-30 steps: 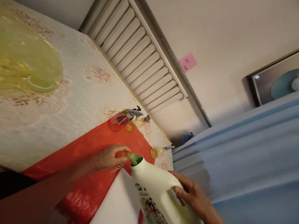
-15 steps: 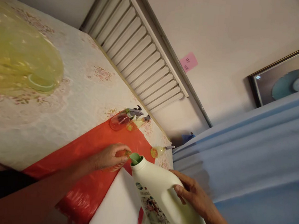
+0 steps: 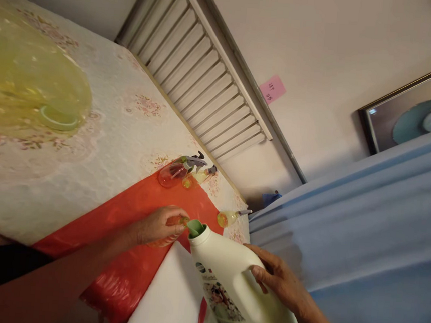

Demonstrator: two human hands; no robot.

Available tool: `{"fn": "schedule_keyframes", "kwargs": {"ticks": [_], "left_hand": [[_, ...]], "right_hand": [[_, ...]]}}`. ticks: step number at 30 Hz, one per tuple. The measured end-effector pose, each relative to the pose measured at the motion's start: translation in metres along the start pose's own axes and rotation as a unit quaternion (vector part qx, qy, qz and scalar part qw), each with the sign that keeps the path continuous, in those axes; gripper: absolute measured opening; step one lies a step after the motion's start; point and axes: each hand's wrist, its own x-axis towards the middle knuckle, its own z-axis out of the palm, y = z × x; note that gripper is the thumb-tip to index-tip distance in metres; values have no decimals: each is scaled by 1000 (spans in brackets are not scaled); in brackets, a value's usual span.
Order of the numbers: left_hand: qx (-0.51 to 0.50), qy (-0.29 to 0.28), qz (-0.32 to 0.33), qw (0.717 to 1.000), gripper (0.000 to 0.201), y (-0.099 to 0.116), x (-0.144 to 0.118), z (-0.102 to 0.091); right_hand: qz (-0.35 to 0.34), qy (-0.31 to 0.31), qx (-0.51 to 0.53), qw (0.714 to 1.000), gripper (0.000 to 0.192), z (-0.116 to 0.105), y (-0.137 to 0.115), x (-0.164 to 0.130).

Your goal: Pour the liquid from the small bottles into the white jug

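My right hand (image 3: 275, 280) is wrapped round the handle of a big cream detergent jug (image 3: 228, 278) with a flowered label. The jug is tilted, and its green pouring spout (image 3: 195, 228) meets the neck of a small clear bottle (image 3: 165, 241). Closed round that bottle's neck is my left hand (image 3: 164, 225); much of the bottle is hidden behind the hand. Whether liquid is flowing I cannot tell. Both hands are above a red plastic sheet (image 3: 119, 223), with a white block (image 3: 169, 293) beside it.
Spray bottles stand farther back: one clear (image 3: 172, 173), a small yellowish one (image 3: 188, 181) beside it, another yellowish one (image 3: 226, 219) to the right. A large yellow-green bag (image 3: 30, 75) lies left on the flowered tablecloth (image 3: 115, 137). A radiator (image 3: 208, 75) and blue curtain (image 3: 365, 220) border the table.
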Motion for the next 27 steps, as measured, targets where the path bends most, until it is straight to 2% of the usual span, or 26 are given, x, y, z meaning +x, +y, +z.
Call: {"fn": "schedule_keyframes", "kwargs": {"ticks": [13, 27], "left_hand": [[5, 10, 2, 1000, 28, -7, 1, 3], [0, 1, 2, 1000, 27, -2, 0, 1]], "right_hand": [[-1, 2, -12, 1000, 65, -1, -3, 0], [4, -2, -11, 1000, 65, -2, 1, 2]]}}
